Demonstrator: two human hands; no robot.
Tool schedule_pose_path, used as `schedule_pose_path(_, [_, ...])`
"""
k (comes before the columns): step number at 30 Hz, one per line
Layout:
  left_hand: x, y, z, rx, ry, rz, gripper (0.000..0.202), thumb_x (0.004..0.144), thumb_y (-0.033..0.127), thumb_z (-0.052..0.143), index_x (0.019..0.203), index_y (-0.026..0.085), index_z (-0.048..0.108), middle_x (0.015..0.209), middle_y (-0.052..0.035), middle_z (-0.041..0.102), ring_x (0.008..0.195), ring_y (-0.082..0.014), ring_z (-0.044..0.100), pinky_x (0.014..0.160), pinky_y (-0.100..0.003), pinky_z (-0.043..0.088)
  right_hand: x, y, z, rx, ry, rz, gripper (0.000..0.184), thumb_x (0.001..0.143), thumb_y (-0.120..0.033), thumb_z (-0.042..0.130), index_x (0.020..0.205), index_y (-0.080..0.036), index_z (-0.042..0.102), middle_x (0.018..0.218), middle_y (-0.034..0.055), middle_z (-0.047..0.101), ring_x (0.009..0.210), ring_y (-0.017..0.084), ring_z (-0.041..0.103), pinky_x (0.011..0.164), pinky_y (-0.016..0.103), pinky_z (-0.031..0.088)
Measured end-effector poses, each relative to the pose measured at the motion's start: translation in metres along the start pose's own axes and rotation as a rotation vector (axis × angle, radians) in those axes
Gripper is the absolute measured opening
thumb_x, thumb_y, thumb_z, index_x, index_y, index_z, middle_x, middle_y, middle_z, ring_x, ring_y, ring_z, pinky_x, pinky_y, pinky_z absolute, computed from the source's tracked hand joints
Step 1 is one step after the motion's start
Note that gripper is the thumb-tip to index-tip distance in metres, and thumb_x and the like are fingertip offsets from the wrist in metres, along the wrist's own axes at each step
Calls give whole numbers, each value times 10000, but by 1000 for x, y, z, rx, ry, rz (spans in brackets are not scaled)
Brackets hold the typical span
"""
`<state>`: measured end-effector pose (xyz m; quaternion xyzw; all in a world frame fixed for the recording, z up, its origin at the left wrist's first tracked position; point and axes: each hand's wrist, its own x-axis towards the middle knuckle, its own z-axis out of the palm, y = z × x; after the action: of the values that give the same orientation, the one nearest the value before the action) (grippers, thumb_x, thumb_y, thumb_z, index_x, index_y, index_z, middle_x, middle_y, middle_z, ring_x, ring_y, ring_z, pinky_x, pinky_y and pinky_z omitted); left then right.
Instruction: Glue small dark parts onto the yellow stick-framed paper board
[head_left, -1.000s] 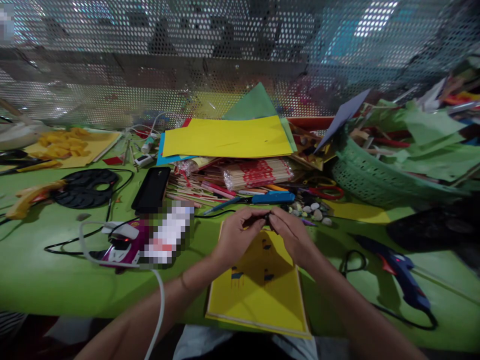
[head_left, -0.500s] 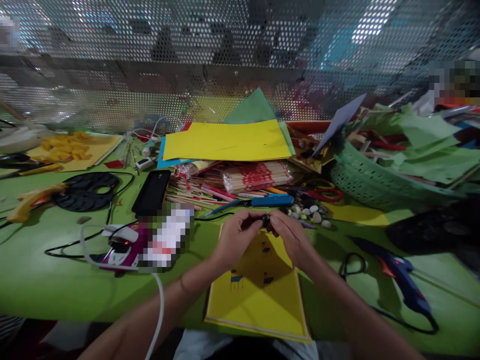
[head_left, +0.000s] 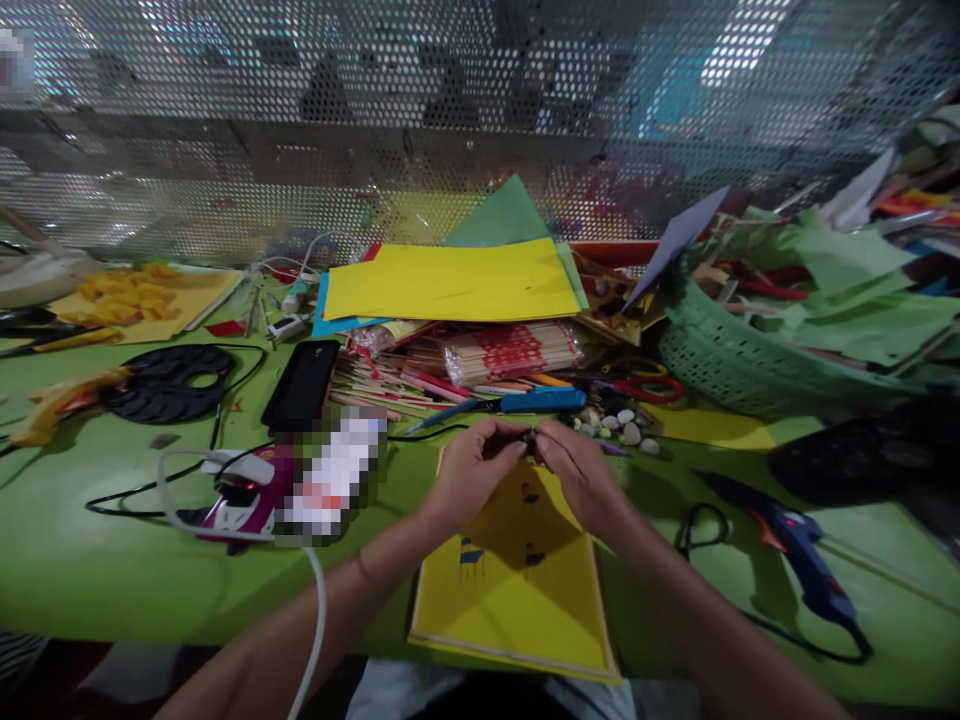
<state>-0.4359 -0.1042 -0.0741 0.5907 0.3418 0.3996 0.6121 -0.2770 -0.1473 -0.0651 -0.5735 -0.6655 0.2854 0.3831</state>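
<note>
Both my hands meet above the far end of a yellow board [head_left: 517, 625] with a pale wooden edge. My left hand [head_left: 480, 465] and my right hand [head_left: 577, 468] pinch a small dark stone-like piece [head_left: 530, 440] between their fingertips; its exact kind is too small to make out. On the board are small dark blue chair-like figures [head_left: 471, 556] with thin legs. Just beyond my right hand lies a heap of pebbles [head_left: 628, 430]. A blue utility knife [head_left: 541, 400] lies past my fingertips.
To the right lie a blue glue gun [head_left: 806, 565] with its cord and a green basket [head_left: 739, 355] of paper scraps. A purple power strip [head_left: 255, 500], a black phone [head_left: 301, 385] and a black palette [head_left: 176, 383] are at left. Yellow paper [head_left: 450, 285] covers bundled sticks behind.
My hands stay together over the board with the small dark piece, the fingers shifting only slightly. The whole view has moved a little.
</note>
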Motion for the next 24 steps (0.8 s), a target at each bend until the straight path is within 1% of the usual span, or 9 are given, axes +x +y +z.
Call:
schedule_pose_path(3, [1, 3, -2, -73, -25, -27, 230, 815, 261, 642, 1004, 131, 666, 966, -74, 711, 885, -163, 648, 846, -284, 499, 0, 0, 0, 97, -5, -1, 320, 994, -372, 342, 712, -223, 369, 683, -28, 420, 648, 147, 388, 597, 281, 298])
schedule_pose_path(5, [1, 5, -3, -59, -29, -21, 231, 818, 255, 636, 1009, 129, 664, 963, -73, 710, 884, -161, 645, 846, -281, 496, 1, 1, 0, 107, -18, 9, 329, 994, -389, 339, 711, -224, 365, 681, -29, 417, 647, 148, 387, 592, 280, 296])
schedule_pose_path(9, [0, 4, -3, 66, -16, 56, 183, 821, 195, 605, 983, 140, 671, 961, -64, 712, 895, -157, 644, 852, -276, 489, 3, 2, 0, 16, -34, 41, 309, 974, -365, 368, 700, -227, 337, 664, -32, 406, 626, 148, 379, 576, 282, 276])
schedule_pose_path(12, [-1, 0, -1, 116, -11, 76, 171, 816, 171, 594, 965, 147, 675, 950, -62, 715, 880, -158, 649, 840, -279, 494, 4, 1, -1, -57, -24, 18, 287, 961, -309, 362, 688, -225, 330, 658, -29, 410, 626, 150, 387, 576, 285, 269])
schedule_pose_path(14, [0, -2, 0, 89, -12, 50, 174, 809, 178, 608, 965, 143, 676, 954, -70, 716, 880, -162, 650, 840, -286, 495, 4, 0, -1, -103, -21, 1, 288, 960, -299, 356, 683, -224, 331, 649, -29, 406, 614, 150, 384, 572, 287, 262])
schedule_pose_path(16, [0, -1, -1, 9, -15, 4, 184, 796, 195, 634, 965, 137, 675, 953, -71, 716, 878, -162, 649, 844, -289, 495, 3, 0, -2, -125, -20, -5, 300, 969, -314, 349, 683, -224, 338, 644, -30, 405, 605, 148, 379, 569, 289, 260])
schedule_pose_path(21, [3, 7, -4, -219, -43, -127, 208, 772, 260, 689, 938, 136, 677, 872, -34, 710, 781, -124, 636, 807, -267, 495, 3, 1, -3, -12, -49, 0, 330, 994, -389, 336, 711, -223, 377, 664, -29, 433, 624, 146, 400, 584, 277, 298])
schedule_pose_path(24, [3, 9, -6, -220, -54, -136, 224, 766, 267, 699, 947, 136, 680, 877, -33, 707, 781, -121, 630, 806, -263, 489, 4, -1, -4, -47, -84, 15, 326, 982, -416, 369, 725, -219, 410, 676, -24, 461, 633, 147, 424, 581, 274, 298])
